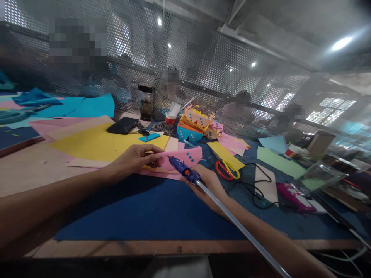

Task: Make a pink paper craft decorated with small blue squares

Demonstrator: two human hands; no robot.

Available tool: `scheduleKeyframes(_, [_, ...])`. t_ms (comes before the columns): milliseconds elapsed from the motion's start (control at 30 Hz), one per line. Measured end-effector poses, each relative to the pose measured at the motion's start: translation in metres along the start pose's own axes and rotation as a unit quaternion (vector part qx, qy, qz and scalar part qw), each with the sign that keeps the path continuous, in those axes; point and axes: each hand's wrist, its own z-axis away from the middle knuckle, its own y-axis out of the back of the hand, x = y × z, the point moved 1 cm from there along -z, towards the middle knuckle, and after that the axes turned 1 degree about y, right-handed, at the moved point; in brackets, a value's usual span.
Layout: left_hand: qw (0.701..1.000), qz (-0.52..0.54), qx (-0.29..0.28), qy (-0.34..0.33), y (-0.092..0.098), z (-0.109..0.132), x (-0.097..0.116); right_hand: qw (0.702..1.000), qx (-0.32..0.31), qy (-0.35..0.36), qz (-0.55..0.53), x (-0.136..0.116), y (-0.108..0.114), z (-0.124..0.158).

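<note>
Between the thumb and fingers of my left hand (137, 160) is the left end of a pink paper piece (176, 155) with small blue squares on it. My right hand (207, 183) is wrapped round a blue glue gun (183, 168), its nozzle against or just in front of the pink piece; I cannot tell if they touch. A long clear glue stick (228, 214) sticks out of the gun's back towards me. Just right of the gun lie scissors (228, 170) with red and yellow handles on a yellow paper strip (223, 152).
Large yellow paper (95, 144) and a black phone (121, 125) lie to the left. Behind my hands stand a dark-lidded jar (145, 103), a red cup (171, 118) and stacked decorated paper pieces (193, 123). A black cord (255, 189) and a magenta device (297, 198) lie right.
</note>
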Motion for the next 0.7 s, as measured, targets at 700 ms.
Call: scheduleKeyframes(700, [1.0, 0.002, -0.002, -0.012, 0.0004, 0.0003, 0.0, 1.0, 0.001, 0.009, -0.002, -0.0016, -0.0006, -0.0001])
